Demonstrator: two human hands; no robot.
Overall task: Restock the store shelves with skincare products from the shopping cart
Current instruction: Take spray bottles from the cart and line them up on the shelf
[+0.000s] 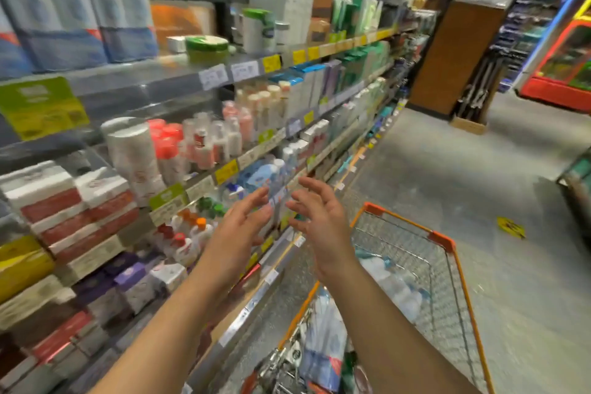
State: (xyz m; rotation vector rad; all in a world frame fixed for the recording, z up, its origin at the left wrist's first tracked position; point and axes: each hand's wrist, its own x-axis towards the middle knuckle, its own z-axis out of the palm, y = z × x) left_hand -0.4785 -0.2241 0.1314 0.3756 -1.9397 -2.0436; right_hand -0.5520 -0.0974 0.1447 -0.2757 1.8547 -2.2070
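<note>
Both hands up, open, holding nothing

Two bare forearms come in from the bottom of the head view and angle up toward the middle, roughly side by side. Left hand (pixel 246 222) has its fingers stretched out pretty straight and a bit spread, tips pointing up and to the right. Right hand (pixel 316 213) is just beside it, palm turned toward the left one, fingers spread and loosely curled at the tips. There's a small gap between the two, so they aren't touching. The picture's kinda blurry, so finer finger detail is hard to tell.
</note>
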